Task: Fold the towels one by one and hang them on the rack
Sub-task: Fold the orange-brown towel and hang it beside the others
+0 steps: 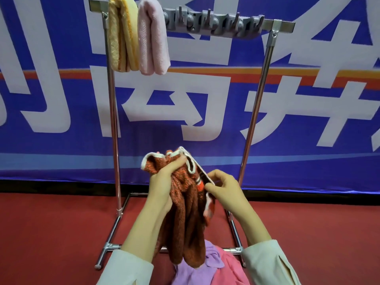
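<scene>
2 hands (164, 177) grip 1 red towel (185, 219); 2 towels (139, 36) on rack (271, 23)

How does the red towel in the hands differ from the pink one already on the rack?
The red towel is bunched and unfolded; the pink towel is neatly folded. The red towel is gripped by the left hand and pinched at its white edge by the right hand; the pink towel hangs over the rack. The red towel is speckled with white trim; the pink towel is plain. Both hang downward.
</scene>
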`<state>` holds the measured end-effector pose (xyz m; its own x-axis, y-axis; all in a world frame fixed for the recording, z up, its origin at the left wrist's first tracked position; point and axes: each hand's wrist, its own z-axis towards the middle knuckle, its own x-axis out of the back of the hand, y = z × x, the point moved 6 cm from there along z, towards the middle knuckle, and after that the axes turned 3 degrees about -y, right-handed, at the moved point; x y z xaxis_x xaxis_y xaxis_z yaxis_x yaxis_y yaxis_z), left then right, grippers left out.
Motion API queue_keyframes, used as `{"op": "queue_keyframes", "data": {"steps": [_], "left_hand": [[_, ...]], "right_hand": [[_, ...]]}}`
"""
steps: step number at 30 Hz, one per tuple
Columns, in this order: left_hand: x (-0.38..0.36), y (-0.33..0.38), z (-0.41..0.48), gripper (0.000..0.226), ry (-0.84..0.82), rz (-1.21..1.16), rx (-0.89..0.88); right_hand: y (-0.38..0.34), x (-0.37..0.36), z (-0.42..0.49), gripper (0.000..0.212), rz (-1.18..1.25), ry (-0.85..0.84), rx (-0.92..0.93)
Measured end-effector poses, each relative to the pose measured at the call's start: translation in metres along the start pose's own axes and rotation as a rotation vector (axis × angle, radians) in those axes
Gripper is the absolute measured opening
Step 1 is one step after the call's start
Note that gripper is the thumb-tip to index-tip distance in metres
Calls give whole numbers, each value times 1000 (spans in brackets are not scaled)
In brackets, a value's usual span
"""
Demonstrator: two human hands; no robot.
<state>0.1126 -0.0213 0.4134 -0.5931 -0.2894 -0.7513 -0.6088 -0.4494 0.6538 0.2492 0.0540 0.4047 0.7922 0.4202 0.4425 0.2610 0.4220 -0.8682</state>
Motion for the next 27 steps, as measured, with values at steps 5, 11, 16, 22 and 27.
{"op": "queue_keyframes", "data": {"steps": [5, 11, 16, 22, 27], "left_hand": [[16, 20, 2, 12, 89, -19, -25], [36, 7, 7, 25, 252, 164, -22], [34, -11, 6, 37, 274, 418, 22], [-6, -27, -3, 29, -103, 73, 328], [-12, -23, -2, 19, -189, -252, 299]], "right_hand": [[16, 5, 2, 15, -198, -17, -80], [-1, 5, -2, 13, 436, -57, -8], [-21, -11, -2, 13, 726, -170, 41], [-21, -26, -5, 48, 683, -298, 50], [-15, -17, 0, 45, 736, -135, 14]]}}
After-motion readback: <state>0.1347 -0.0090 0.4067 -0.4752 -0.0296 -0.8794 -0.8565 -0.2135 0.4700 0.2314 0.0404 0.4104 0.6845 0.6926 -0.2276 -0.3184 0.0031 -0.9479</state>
